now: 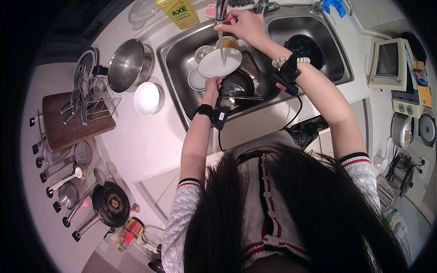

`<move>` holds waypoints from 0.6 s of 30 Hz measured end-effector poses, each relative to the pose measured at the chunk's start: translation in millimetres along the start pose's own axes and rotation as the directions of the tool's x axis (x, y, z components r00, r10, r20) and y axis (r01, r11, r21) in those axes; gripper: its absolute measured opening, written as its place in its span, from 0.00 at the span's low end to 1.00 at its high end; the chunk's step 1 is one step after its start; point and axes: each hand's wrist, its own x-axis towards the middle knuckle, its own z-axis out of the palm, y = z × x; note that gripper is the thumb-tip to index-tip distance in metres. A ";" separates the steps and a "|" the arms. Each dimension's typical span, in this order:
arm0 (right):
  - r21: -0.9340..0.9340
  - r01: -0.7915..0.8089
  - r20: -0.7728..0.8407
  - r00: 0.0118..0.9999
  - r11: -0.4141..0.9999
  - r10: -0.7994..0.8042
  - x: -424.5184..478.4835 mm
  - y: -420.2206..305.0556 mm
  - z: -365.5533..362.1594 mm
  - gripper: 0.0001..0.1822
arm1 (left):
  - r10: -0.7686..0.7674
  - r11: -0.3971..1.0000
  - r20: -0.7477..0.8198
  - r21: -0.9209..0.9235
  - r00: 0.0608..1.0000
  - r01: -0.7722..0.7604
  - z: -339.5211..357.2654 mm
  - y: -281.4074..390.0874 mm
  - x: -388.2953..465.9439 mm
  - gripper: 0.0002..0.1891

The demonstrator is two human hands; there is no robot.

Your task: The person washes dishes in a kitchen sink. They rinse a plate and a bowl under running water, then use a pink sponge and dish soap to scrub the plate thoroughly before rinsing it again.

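My left hand (213, 84) grips the near rim of a white oval plate (212, 65), tilted over the left basin of a steel double sink (175, 56). Water runs from the faucet (221, 13) onto the plate. At the faucet's spout is my right hand (239, 25), fingers bent; whether they touch the metal I cannot tell. Below and around the plate lie a small bowl (203, 53), a bowl with brownish liquid (229, 42), another white dish (196, 80), a dark pan (244, 82) with chopsticks (244, 98) across it, and a rectangular tray (252, 65).
A black bowl (305, 51) sits in the right basin. Left of the sink stand a steel pot (126, 65), a white bowl (146, 99) and a knife rack on a wooden board (58, 119). A yellow AXE detergent bottle (181, 13) stands behind. Blue gloves (336, 6) hang at the back right.
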 end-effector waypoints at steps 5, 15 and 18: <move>-0.003 -0.007 0.004 1.000 1.000 0.007 -0.1 0.0 -0.5 0.27 | -0.036 0.998 0.004 -0.043 0.999 0.036 1.2 2.5 2.6 0.04; 0.017 -0.002 -0.025 1.000 1.000 0.003 -1.4 0.1 1.0 0.27 | -0.072 0.997 0.043 -0.031 0.996 0.073 3.9 8.2 -6.1 0.09; 0.032 -0.014 -0.019 1.000 0.999 0.015 -0.8 0.0 1.5 0.27 | -0.109 0.993 0.067 0.054 0.992 0.105 1.9 9.0 -5.7 0.11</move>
